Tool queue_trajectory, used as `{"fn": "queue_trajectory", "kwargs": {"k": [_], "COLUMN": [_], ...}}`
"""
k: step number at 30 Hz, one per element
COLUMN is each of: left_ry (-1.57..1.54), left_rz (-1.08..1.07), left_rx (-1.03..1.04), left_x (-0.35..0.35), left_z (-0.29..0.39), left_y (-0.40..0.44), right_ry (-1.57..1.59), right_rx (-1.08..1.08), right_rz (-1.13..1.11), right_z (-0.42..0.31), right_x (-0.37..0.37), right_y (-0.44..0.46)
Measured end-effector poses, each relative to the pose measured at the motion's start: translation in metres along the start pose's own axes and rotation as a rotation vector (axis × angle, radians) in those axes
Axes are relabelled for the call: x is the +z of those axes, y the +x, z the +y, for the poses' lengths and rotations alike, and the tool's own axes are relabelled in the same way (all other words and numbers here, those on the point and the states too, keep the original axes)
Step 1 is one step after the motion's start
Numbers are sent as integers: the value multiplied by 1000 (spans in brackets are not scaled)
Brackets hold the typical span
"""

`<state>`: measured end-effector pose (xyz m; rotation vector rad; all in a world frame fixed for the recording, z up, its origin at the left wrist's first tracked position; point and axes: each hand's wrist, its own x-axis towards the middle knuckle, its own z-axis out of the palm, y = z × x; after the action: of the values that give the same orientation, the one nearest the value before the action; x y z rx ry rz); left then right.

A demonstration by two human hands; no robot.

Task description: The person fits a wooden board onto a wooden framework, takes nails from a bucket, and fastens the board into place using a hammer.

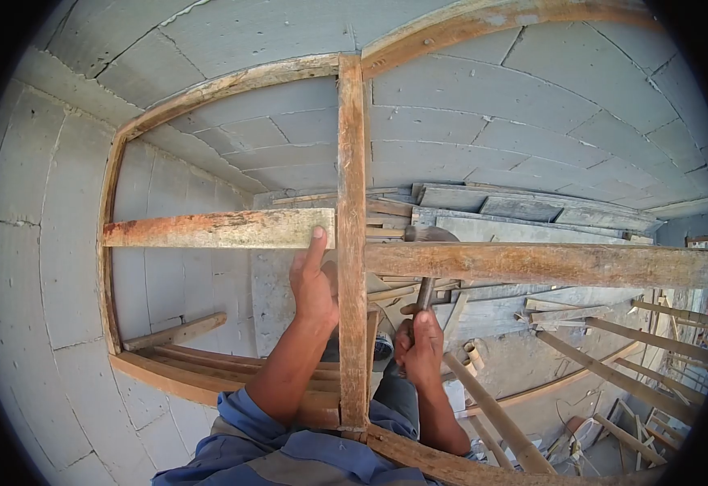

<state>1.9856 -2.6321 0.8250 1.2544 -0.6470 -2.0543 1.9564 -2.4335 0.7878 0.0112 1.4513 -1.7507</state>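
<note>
My left hand (313, 279) holds the right end of a short, stained board (224, 229), its index finger laid on the board's face. The board spans from the frame's left side to just beside the upright wooden post (351, 243). To the right of the post, my right hand (420, 340) is closed round the handle of a hammer (431, 235). The hammer's head shows above a long horizontal beam (540, 263), which hides part of the handle. That beam meets the post's right side.
Grey block walls (46, 243) stand at the left and ahead. Planks (532, 202) are stacked along the far wall. Long poles (500, 413) slant at the lower right, over a floor with wood scraps. More timbers (208, 364) lie at the lower left.
</note>
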Motion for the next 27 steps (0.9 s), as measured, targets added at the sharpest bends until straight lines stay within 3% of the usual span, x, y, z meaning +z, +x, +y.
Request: {"fn": "queue_trajectory", "kwargs": {"k": [3,9,12,13,15,18,22,25,27], "left_ry": [3,28,24,25,24,20,8,17,25], "left_rz": [-13,14,12,5,-8,-40,76,-21,38], "left_rx": [-14,1,-3,-6,-12,-18,-11,-21,-20], "left_x": [-3,-1,-2,-2,0,-1,12,1,6], "left_z": [0,2,-2,-2,1,1,4,2,0], "left_y": [0,-4,-1,-1,-2,-3,-10,-5,-5], "right_ry": [-1,644,714,635,-104,60,500,758,587], "right_rx": [-37,-324,-369,-288,-102,20,-172,-246,-220], "right_rz": [75,492,596,466,121,73,347,385,301], "right_z": [-5,-26,-3,12,34,35,14,-1,-4], "right_x": [-7,-40,-16,-4,4,10,-6,-27,-27], "right_y": [8,6,-2,-8,-3,15,-2,4,7]}}
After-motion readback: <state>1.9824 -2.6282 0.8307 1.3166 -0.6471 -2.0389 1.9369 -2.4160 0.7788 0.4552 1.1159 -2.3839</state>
